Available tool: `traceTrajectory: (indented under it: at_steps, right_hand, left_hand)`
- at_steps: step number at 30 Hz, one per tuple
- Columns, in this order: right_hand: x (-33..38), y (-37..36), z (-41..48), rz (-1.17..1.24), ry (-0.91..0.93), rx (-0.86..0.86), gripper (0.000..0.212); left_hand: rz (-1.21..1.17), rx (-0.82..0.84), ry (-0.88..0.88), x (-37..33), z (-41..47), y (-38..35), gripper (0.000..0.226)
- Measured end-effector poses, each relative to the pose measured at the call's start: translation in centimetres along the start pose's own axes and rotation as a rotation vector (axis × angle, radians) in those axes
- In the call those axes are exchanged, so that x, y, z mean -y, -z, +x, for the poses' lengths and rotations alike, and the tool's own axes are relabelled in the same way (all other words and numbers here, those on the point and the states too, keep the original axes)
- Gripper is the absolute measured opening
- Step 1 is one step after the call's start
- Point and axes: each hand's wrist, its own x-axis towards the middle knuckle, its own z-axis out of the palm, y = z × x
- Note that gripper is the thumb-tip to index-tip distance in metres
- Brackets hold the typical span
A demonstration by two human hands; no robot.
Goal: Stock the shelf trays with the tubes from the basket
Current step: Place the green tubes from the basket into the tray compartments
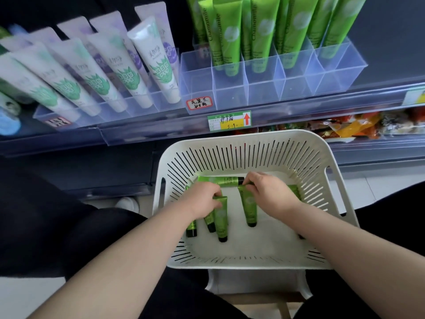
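A white slotted basket (pixel 253 146) sits in front of me with several green tubes lying in it. My left hand (pixel 202 200) grips the flat end of one green tube (pixel 220 217), whose black cap points toward me. My right hand (pixel 269 192) pinches the flat end of another green tube (pixel 248 207). One more tube (pixel 226 180) lies crosswise behind my hands. Above, a clear divided shelf tray (pixel 264 88) holds upright green tubes (pixel 259 31) at its back; its front compartments show nothing inside.
To the left, another clear tray (pixel 96 111) carries white tubes with green leaf print (pixel 161 58). A price label with a red arrow (pixel 230 120) sits on the shelf rail. Snack packets (pixel 356 125) fill the lower shelf at right. The basket rests on a stool (pixel 257 286).
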Motion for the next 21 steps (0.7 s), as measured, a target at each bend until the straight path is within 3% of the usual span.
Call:
traceTrajectory:
  at_steps: [5, 11, 17, 21]
  right_hand:
    - [1.5, 4.7, -0.4, -0.135, 0.098, -0.185, 0.015]
    - [4.8, 11.4, -0.4, -0.269, 0.245, -0.404, 0.017]
    - [10.2, 18.0, 0.2, -0.210, 0.346, -0.656, 0.018]
    - [13.1, 21.2, 1.2, -0.193, 0.344, -0.738, 0.022]
  left_hand:
    - [0.021, -0.240, -0.060, -2.9, -2.1, 3.3, 0.017]
    - [0.028, -0.556, -0.100, -5.8, -5.0, 11.0, 0.019]
    - [-0.040, -0.808, -0.143, -8.5, -8.6, 19.6, 0.014]
    - [0.026, -0.957, -0.103, -8.9, -8.5, 24.4, 0.014]
